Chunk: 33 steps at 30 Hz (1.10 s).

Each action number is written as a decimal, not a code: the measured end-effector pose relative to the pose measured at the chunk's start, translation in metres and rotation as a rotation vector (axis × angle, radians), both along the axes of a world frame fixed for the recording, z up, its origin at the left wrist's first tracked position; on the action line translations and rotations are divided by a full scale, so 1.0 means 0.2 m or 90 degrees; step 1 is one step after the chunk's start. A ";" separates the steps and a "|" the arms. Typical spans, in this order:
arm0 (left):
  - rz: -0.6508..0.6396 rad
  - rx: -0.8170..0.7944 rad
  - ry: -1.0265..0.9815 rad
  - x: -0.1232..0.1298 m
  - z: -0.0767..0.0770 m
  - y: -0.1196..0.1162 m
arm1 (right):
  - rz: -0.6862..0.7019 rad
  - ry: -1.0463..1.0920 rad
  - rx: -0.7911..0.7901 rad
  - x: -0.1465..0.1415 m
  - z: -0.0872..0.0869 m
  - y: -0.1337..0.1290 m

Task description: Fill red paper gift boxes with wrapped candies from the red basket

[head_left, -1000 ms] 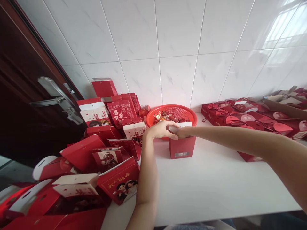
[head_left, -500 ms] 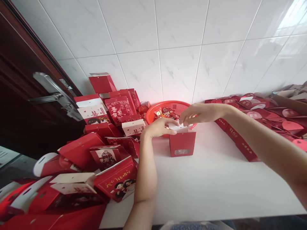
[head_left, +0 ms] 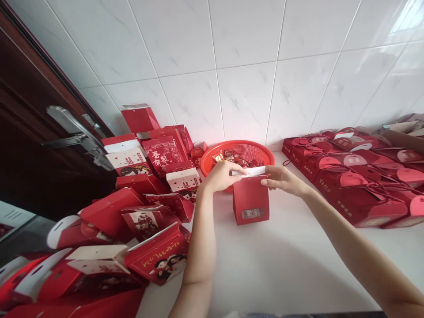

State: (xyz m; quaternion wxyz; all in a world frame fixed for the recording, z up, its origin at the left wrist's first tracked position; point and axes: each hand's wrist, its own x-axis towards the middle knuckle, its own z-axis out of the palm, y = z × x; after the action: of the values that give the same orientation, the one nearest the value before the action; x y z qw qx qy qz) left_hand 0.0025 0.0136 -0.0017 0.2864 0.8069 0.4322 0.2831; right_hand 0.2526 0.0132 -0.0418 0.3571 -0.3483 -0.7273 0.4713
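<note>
A red paper gift box (head_left: 251, 194) with a small clear window low on its front stands on the white table. Its upper flaps lean together, and a white inner face shows along the top. My left hand (head_left: 223, 176) pinches the top left corner of this box. At the top right corner, the thumb of my right hand (head_left: 284, 179) lies in front and its fingers behind. Just behind the box is a red plastic basket (head_left: 206, 158) holding wrapped candies (head_left: 230, 155), partly hidden by my hands.
Several red and white wedding boxes (head_left: 162, 154) crowd the left side, near a dark door with a metal handle (head_left: 77, 137). Rows of red boxes with cords (head_left: 357, 198) fill the right side. A tiled wall (head_left: 245, 101) rises behind the white table (head_left: 281, 265).
My right hand has moved from above the box's top to its right corner. The box's upper flaps have come closer together. The left hand stays at the left corner.
</note>
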 end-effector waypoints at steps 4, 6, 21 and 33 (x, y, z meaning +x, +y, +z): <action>0.031 0.073 -0.089 0.01 0.01 -0.01 | -0.016 0.094 -0.014 -0.02 -0.01 0.00; 0.045 0.111 -0.152 0.02 0.01 -0.01 | -0.051 0.153 -0.002 -0.04 0.00 0.01; 0.077 0.128 -0.355 0.00 0.08 -0.09 | -0.140 0.278 0.065 -0.15 0.17 0.03; 0.145 0.206 -0.361 0.01 0.08 -0.08 | -0.104 0.199 0.126 -0.12 0.26 0.05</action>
State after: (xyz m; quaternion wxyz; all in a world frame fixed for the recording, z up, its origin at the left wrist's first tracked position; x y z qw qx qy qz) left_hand 0.0052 -0.0030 0.0138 0.2297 0.6781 0.3719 0.5909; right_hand 0.2281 0.0225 0.0107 0.5355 -0.2918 -0.6752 0.4151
